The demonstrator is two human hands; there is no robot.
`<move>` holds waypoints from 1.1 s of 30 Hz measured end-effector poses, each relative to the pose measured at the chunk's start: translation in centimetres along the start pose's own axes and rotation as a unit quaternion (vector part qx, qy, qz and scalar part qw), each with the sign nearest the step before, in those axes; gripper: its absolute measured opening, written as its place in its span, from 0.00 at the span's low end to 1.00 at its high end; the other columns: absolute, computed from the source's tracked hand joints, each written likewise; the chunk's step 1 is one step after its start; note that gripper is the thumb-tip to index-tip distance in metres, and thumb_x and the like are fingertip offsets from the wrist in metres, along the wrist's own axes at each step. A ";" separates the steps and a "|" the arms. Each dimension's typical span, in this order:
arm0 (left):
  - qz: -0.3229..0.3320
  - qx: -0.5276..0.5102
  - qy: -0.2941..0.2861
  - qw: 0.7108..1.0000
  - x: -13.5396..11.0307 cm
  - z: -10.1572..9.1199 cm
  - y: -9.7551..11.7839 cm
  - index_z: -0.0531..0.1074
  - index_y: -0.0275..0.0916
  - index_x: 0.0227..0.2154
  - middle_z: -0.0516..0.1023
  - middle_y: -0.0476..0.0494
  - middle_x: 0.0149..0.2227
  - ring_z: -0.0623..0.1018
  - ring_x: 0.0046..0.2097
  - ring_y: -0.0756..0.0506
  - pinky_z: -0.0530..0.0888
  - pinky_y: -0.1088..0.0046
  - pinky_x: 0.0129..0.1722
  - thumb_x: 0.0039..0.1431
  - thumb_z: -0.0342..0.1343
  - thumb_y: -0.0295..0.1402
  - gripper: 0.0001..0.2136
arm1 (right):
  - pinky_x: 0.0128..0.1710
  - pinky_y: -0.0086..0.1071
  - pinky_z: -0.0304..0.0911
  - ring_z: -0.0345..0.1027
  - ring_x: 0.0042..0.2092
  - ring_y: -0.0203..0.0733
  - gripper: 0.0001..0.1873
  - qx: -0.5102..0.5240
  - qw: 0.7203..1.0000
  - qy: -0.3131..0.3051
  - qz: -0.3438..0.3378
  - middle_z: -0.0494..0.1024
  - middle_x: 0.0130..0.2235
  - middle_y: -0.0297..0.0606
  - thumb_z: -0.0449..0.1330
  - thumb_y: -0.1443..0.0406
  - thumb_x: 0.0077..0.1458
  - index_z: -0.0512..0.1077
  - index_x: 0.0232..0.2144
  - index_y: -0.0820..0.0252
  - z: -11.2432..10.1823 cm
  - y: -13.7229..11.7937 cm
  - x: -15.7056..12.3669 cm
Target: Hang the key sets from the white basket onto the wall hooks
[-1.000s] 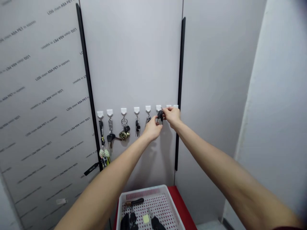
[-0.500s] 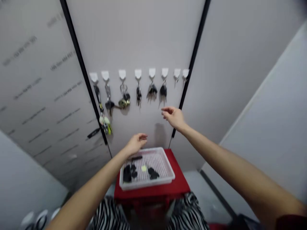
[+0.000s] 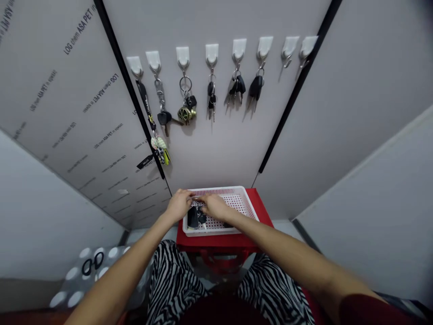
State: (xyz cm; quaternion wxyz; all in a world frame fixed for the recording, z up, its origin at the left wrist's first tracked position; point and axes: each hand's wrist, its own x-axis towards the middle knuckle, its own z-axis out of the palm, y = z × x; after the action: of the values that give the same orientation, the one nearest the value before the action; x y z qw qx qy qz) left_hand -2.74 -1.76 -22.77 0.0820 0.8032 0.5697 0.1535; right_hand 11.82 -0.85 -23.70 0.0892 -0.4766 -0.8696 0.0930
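A white plastic basket sits on a red box in front of me. My left hand is at the basket's far left corner, its fingertips bent together over the rim. Beside it my right hand reaches inside, with thumb and fingers pinched close to the left fingertips. Whatever lies between the fingers is too small to make out. Just below the hands are a black flat item and a bunch of black keys. My right wrist partly covers another dark item.
White hooks along the wall carry several key bunches; the two rightmost hooks bear nothing. A lanyard with charms hangs at the left. Black-handled scissors lie on white-capped bottles at lower left.
My right hand has dropped from below the hanging keys into the basket. My left hand has shifted slightly left to the basket's far corner, and the fingertips of both now meet. The view has tilted down.
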 end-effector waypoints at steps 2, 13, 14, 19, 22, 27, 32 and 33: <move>0.005 0.003 0.001 1.000 -0.1 0.3 0.0 0.66 0.36 0.34 0.69 0.44 0.36 0.64 0.39 0.48 0.61 0.73 0.40 0.43 0.44 0.24 0.12 | 0.32 0.29 0.55 0.62 0.36 0.40 0.15 -0.042 0.998 -0.008 0.044 0.70 0.34 0.42 0.47 0.67 0.41 0.65 0.34 0.61 0.5 -0.5 0.6; 0.028 -0.194 -0.030 0.980 0.0 0.2 2.0 0.64 0.39 0.37 0.69 0.46 0.38 0.65 0.40 0.48 0.59 0.72 0.41 0.43 0.46 0.29 0.14 | 0.24 0.25 0.54 0.61 0.25 0.33 0.09 0.142 0.989 0.015 0.045 0.70 0.23 0.36 0.49 0.67 0.39 0.67 0.24 0.64 -5.3 1.7 -0.8; 0.037 -0.249 -0.035 0.967 0.2 0.0 2.6 0.64 0.38 0.35 0.70 0.46 0.35 0.67 0.37 0.49 0.61 0.74 0.39 0.44 0.45 0.29 0.13 | 0.23 0.24 0.54 0.60 0.23 0.31 0.08 0.187 0.981 0.028 0.037 0.69 0.21 0.35 0.50 0.66 0.38 0.67 0.24 0.64 -6.3 1.9 -1.0; 0.039 -0.467 -0.030 0.883 2.2 -2.8 6.7 0.66 0.33 0.28 0.69 0.47 0.25 0.67 0.28 0.52 0.64 0.76 0.31 0.46 0.43 0.30 0.09 | 0.17 0.22 0.53 0.57 0.18 0.27 0.11 0.406 0.903 0.120 0.072 0.63 0.16 0.28 0.55 0.64 0.34 0.62 0.25 0.64 -11.4 2.5 -1.9; 0.044 -0.548 -0.017 0.835 4.1 -5.5 10.0 0.65 0.32 0.26 0.68 0.47 0.24 0.67 0.27 0.53 0.64 0.77 0.32 0.43 0.45 0.28 0.07 | 0.19 0.23 0.56 0.57 0.19 0.26 0.12 0.494 0.844 0.201 0.057 0.62 0.18 0.27 0.55 0.64 0.33 0.60 0.24 0.64 -14.9 2.6 -2.1; 0.085 -0.558 0.016 0.826 7.6 -9.3 15.4 0.64 0.31 0.20 0.65 0.49 0.18 0.65 0.23 0.55 0.63 0.78 0.28 0.43 0.45 0.27 0.05 | 0.22 0.23 0.57 0.55 0.21 0.26 0.17 0.492 0.809 0.320 0.025 0.60 0.19 0.26 0.56 0.65 0.32 0.63 0.30 0.65 -20.7 3.3 -2.3; 0.079 -0.512 0.089 0.851 11.2 -11.6 18.7 0.66 0.31 0.23 0.67 0.49 0.18 0.65 0.21 0.55 0.63 0.79 0.26 0.43 0.45 0.28 0.06 | 0.23 0.25 0.58 0.53 0.19 0.25 0.22 0.429 0.780 0.456 0.017 0.55 0.15 0.22 0.56 0.65 0.31 0.60 0.34 0.65 -25.1 5.4 -1.8; 0.077 -0.497 0.103 0.858 11.8 -11.9 19.2 0.66 0.31 0.24 0.67 0.48 0.19 0.65 0.22 0.55 0.63 0.79 0.25 0.43 0.46 0.28 0.07 | 0.23 0.25 0.59 0.55 0.19 0.26 0.22 0.419 0.772 0.477 0.020 0.57 0.15 0.22 0.56 0.65 0.31 0.59 0.34 0.64 -25.8 6.0 -1.6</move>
State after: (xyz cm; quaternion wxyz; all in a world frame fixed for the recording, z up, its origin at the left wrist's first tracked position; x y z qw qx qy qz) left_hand 13.88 2.39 -3.92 0.3993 0.6761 0.3594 0.5043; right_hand 23.79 2.92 -0.36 0.6819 -0.3920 -0.5804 0.2108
